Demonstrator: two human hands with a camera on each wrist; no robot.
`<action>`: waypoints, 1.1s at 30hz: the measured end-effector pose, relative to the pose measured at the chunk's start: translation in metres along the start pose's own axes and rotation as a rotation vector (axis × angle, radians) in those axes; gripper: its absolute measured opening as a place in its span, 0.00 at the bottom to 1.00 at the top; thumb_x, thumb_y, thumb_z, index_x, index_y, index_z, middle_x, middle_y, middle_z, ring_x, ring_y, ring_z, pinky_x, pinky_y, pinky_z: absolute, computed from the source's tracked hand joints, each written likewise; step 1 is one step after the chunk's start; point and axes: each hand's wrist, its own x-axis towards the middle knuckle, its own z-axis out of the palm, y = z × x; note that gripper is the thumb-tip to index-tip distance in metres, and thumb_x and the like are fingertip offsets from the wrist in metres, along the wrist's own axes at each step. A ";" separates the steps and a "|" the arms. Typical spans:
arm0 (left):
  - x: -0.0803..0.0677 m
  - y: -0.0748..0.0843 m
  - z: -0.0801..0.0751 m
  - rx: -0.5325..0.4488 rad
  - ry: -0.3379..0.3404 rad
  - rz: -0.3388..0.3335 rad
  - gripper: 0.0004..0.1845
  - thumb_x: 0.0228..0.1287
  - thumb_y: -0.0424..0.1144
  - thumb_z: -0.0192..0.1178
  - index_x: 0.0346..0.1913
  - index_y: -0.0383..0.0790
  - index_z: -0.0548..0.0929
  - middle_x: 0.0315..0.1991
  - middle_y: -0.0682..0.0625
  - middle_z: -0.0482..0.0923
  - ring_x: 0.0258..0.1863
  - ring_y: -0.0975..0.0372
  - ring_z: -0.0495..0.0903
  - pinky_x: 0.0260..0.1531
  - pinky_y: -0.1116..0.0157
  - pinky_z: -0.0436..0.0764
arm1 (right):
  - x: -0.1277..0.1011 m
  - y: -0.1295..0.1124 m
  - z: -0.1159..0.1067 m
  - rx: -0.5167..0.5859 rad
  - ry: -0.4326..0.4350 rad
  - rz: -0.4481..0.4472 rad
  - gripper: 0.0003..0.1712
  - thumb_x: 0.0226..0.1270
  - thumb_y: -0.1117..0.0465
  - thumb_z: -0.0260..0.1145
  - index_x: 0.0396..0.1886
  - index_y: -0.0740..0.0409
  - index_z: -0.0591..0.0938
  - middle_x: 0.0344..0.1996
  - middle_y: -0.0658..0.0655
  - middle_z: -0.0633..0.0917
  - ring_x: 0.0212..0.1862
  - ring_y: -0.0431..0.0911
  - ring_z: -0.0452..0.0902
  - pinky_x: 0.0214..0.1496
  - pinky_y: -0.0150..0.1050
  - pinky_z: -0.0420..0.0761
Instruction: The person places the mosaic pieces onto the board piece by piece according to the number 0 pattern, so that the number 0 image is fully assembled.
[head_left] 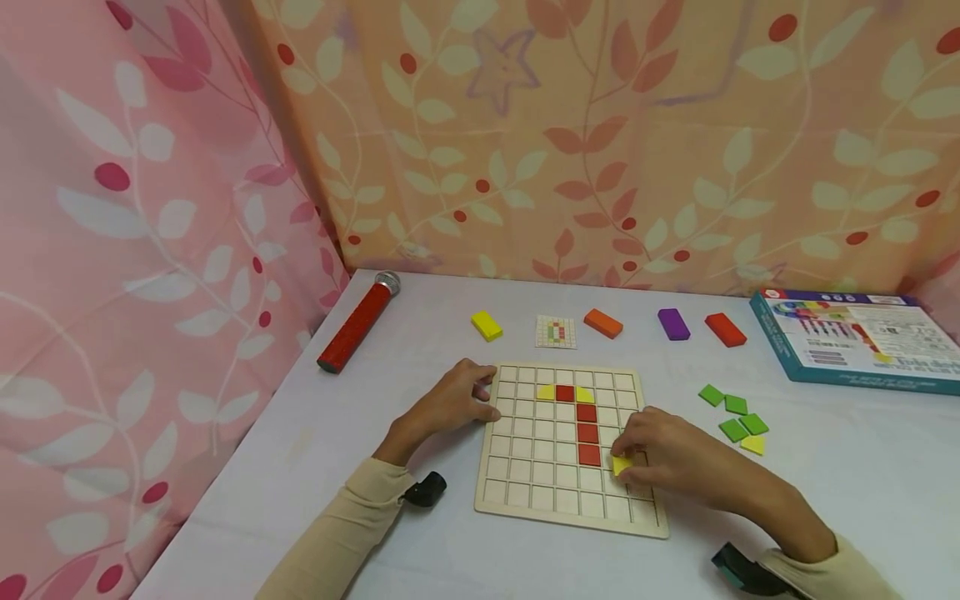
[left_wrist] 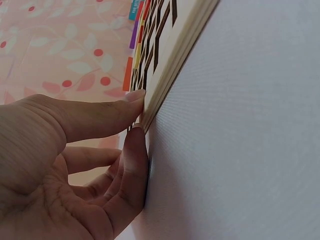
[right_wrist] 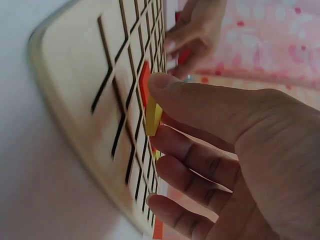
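Observation:
A thin wooden board with a square grid [head_left: 525, 492] lies on the white table. Along its left edge my left hand [head_left: 453, 400] rests a thumb and a fingertip, both against the rim in the left wrist view, other fingers bent below. My right hand [head_left: 663, 454] pinches a small yellow tile [right_wrist: 154, 117] between thumb and index finger, low over the board's right part. On the grid, a red tile [head_left: 565, 393] sits between two rounded yellow tiles [head_left: 584, 394], and several red tiles [head_left: 588, 433] run down in a column.
Several green tiles [head_left: 733, 430] and a yellow tile [head_left: 753, 445] lie right of the board. Behind it are a pattern card [head_left: 556, 332] and yellow, orange [head_left: 603, 323], purple and red blocks. A red microphone [head_left: 356, 329] lies far left, a game box [head_left: 862, 337] far right.

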 end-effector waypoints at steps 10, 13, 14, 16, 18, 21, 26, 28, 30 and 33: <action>0.000 0.002 0.000 -0.001 0.000 -0.009 0.42 0.59 0.30 0.78 0.76 0.30 0.72 0.56 0.43 0.73 0.51 0.58 0.82 0.47 0.64 0.84 | 0.015 -0.022 0.019 -0.050 -0.003 -0.134 0.12 0.67 0.49 0.77 0.48 0.42 0.91 0.44 0.36 0.83 0.50 0.38 0.74 0.55 0.40 0.84; 0.000 0.001 0.000 0.004 -0.002 -0.008 0.42 0.59 0.30 0.79 0.76 0.30 0.72 0.56 0.43 0.73 0.50 0.58 0.82 0.47 0.65 0.84 | 0.016 -0.023 0.020 -0.062 0.002 -0.150 0.12 0.67 0.50 0.78 0.48 0.45 0.91 0.45 0.37 0.83 0.50 0.38 0.74 0.55 0.41 0.84; 0.000 0.001 0.000 0.005 -0.002 -0.007 0.42 0.59 0.30 0.79 0.76 0.29 0.72 0.56 0.43 0.73 0.50 0.58 0.82 0.47 0.65 0.84 | 0.016 -0.024 0.020 -0.068 0.003 -0.150 0.13 0.67 0.50 0.78 0.48 0.45 0.91 0.45 0.37 0.83 0.50 0.38 0.74 0.55 0.41 0.84; 0.000 0.001 0.000 0.007 -0.004 -0.005 0.42 0.59 0.30 0.79 0.76 0.29 0.72 0.56 0.43 0.74 0.50 0.58 0.82 0.47 0.65 0.84 | 0.016 -0.024 0.020 -0.068 0.001 -0.134 0.13 0.66 0.50 0.78 0.48 0.44 0.91 0.45 0.36 0.83 0.50 0.37 0.74 0.55 0.41 0.84; 0.000 0.001 0.000 0.008 -0.005 -0.006 0.42 0.59 0.30 0.79 0.76 0.29 0.72 0.56 0.43 0.74 0.50 0.58 0.82 0.47 0.65 0.84 | 0.015 -0.024 0.020 -0.056 0.002 -0.125 0.12 0.66 0.51 0.78 0.49 0.43 0.91 0.45 0.36 0.83 0.50 0.37 0.74 0.55 0.41 0.84; 0.000 0.001 0.000 0.012 -0.003 -0.013 0.42 0.59 0.31 0.79 0.76 0.30 0.72 0.56 0.44 0.74 0.50 0.59 0.82 0.47 0.65 0.84 | 0.015 -0.023 0.021 -0.029 0.006 -0.109 0.12 0.67 0.51 0.78 0.48 0.42 0.91 0.45 0.35 0.83 0.49 0.37 0.74 0.54 0.39 0.84; 0.000 0.002 0.001 0.006 0.000 -0.021 0.42 0.59 0.31 0.79 0.76 0.31 0.72 0.57 0.43 0.74 0.50 0.58 0.82 0.48 0.64 0.84 | 0.016 -0.022 0.021 -0.004 0.020 -0.093 0.11 0.66 0.49 0.79 0.46 0.40 0.90 0.42 0.35 0.82 0.47 0.36 0.73 0.51 0.36 0.83; 0.000 0.001 0.001 0.003 -0.001 -0.020 0.42 0.59 0.31 0.79 0.76 0.31 0.72 0.57 0.43 0.74 0.50 0.58 0.82 0.48 0.64 0.84 | 0.016 -0.020 0.018 0.006 0.020 -0.081 0.11 0.66 0.49 0.79 0.46 0.39 0.90 0.41 0.35 0.82 0.47 0.37 0.73 0.51 0.37 0.82; 0.000 0.001 0.001 0.001 0.000 -0.021 0.42 0.59 0.31 0.79 0.76 0.31 0.72 0.57 0.43 0.73 0.50 0.58 0.81 0.48 0.64 0.84 | 0.016 -0.016 0.014 0.032 0.023 -0.058 0.11 0.66 0.49 0.79 0.47 0.39 0.90 0.41 0.36 0.83 0.48 0.38 0.74 0.51 0.36 0.83; 0.001 0.000 0.001 0.001 0.000 -0.020 0.43 0.59 0.31 0.79 0.76 0.31 0.72 0.56 0.44 0.73 0.50 0.58 0.81 0.47 0.64 0.84 | 0.014 -0.006 0.002 0.073 0.056 0.008 0.13 0.66 0.51 0.79 0.49 0.44 0.90 0.39 0.39 0.83 0.46 0.40 0.75 0.48 0.34 0.83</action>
